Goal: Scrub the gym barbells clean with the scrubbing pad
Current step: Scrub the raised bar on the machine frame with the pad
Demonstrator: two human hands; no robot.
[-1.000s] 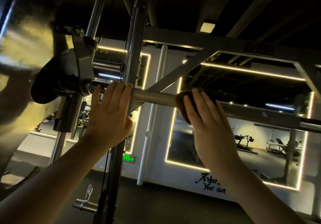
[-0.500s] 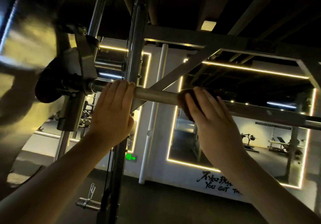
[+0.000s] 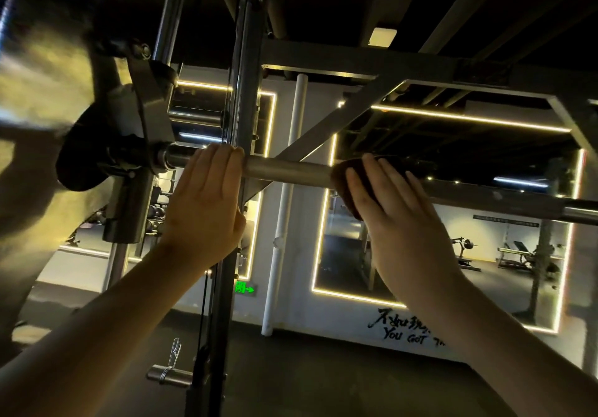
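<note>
Head cam, looking up at a slant, so it's all hands and steel here. The bar (image 3: 288, 170) runs across the middle of the shot, dropping a bit toward the right, and it sits in a rack (image 3: 246, 93) whose upright crosses behind the left hand (image 3: 204, 209).

That hand is on the bar just right of the collar. Its fingers (image 3: 223, 164) are close together and hooked over the top of the bar, back of the hand toward the camera. To the left of it, past the collar, there's a dark plate (image 3: 81, 157) on the end of the bar, partly behind a grey bracket.

The right hand (image 3: 398, 222) is further along the bar, with a bare stretch of steel between the two hands. It has the pad (image 3: 343, 170), a dark brownish thing, wrapped on the bar; its fingers (image 3: 375, 170) are curled over the pad and pressing it on, so only the pad's left edge pokes out. Can't tell how far the pad goes round the back.

Background stuff: a white pipe (image 3: 291, 174) runs down the wall behind the bar, a green exit sign (image 3: 244, 288) glows near the upright, and LED-edged mirrors show a bench (image 3: 517, 255). Black lettering (image 3: 404, 329) is on the wall under the right wrist. Low down by the upright a metal peg with a clip (image 3: 170, 374) sticks out. The far left is a yellowish blur.
</note>
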